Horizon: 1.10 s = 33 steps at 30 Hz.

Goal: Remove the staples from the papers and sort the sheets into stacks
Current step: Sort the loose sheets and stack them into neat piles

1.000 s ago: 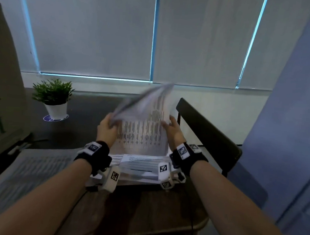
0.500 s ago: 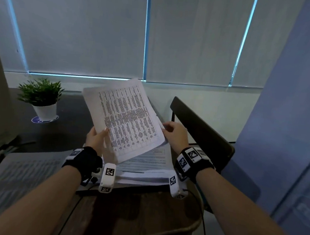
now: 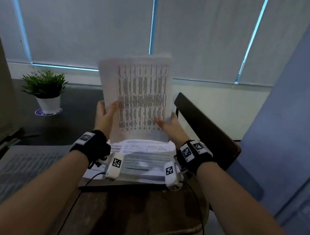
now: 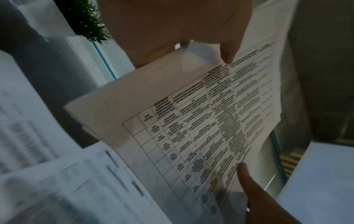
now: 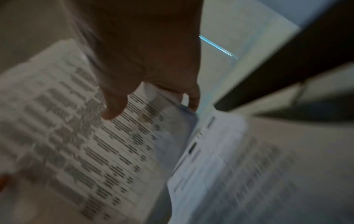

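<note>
Papers printed with a table were held nearly upright above the desk, gripped at both lower side edges. The left hand pinched the left edge, thumb on the printed face; the right hand pinched the right edge likewise. Directly beneath lay a stack of sheets flat on the desk. A second spread of sheets lay to the left. A potted plant stood far left, a chair back right.
</note>
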Tool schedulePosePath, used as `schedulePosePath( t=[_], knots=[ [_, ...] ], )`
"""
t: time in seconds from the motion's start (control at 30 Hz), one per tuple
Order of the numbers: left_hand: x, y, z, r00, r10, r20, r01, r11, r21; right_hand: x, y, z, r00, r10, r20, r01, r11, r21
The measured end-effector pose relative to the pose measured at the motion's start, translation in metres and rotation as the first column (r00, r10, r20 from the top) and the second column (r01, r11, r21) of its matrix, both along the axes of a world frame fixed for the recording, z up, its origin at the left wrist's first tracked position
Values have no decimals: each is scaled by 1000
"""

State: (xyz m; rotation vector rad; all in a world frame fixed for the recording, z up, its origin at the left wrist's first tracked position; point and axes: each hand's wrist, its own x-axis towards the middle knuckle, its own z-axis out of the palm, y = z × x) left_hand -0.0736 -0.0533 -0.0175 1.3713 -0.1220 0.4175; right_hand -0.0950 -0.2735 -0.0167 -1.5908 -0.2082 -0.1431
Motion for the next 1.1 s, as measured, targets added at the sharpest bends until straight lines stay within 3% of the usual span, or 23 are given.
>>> schedulePosePath(
  t=[0.1,0.17,0.3,0.43,0.53,0.63,0.7,0.8,0.97,1.1],
  knots=[
    [3,-4,-21,990,31,-136,-18,995,101,9,-6,-26,999,-54,5,53,991,127],
    [7,-7,-39,984,109,-144,-79,976,201,18,-6,-37,993,-104,-48,111,980,165],
    [10,-5,-25,976,217,29,-217,940,262,27,-2,-36,981,-193,0,192,980,49],
    [22,12,-11,958,284,-42,-264,927,265,33,-10,-22,973,-226,41,227,974,-20],
    [17,13,-21,975,171,-142,-164,985,61,28,-15,-25,983,-182,-3,181,976,122],
    [8,9,-36,967,83,-240,-107,990,-89,23,-15,-26,983,-177,-43,182,956,231],
    [8,9,-48,959,70,-275,-106,987,-118,21,-16,-25,976,-212,-44,216,964,154],
    [8,12,-65,943,76,-325,-137,976,-169,21,-19,-29,954,-296,51,300,948,-103],
    [8,12,-74,940,60,-336,-89,994,-71,22,-12,-31,921,-341,191,390,785,-481],
    [11,14,-88,917,58,-394,-97,992,-80,26,-5,-39,948,-318,9,269,786,-557]
  ],
)
